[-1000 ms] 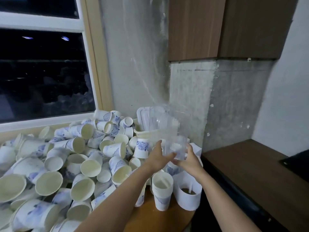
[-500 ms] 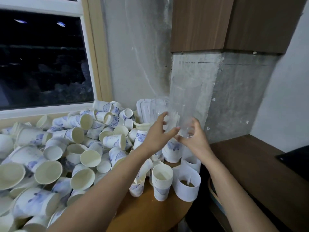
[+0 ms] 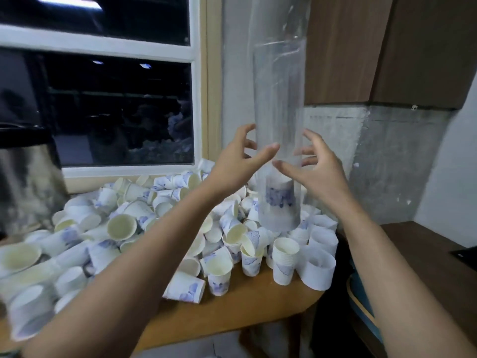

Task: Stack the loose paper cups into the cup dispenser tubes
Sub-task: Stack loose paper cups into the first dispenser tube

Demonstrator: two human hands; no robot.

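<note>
A tall clear plastic dispenser tube (image 3: 278,86) stands upright above the back of the cup heap and runs out of the top of the frame. One white cup with a blue print (image 3: 280,200) sits upside down in its lower end. My left hand (image 3: 237,164) curls round the tube from the left, thumb across its front. My right hand (image 3: 317,171) curls round it from the right, thumb just under the left thumb. Several loose paper cups (image 3: 121,226) lie heaped across the wooden table (image 3: 245,301).
A short stack of nested cups (image 3: 285,262) and white paper rings (image 3: 318,272) stand near the table's right edge. A metal urn (image 3: 25,177) is at the far left under the window. A dark counter (image 3: 426,254) lies lower right, with a wooden cabinet (image 3: 387,47) above it.
The clear tube has been drawn up from low on the heap to standing tall. Both hands rose with it, and the view tilted and shifted.
</note>
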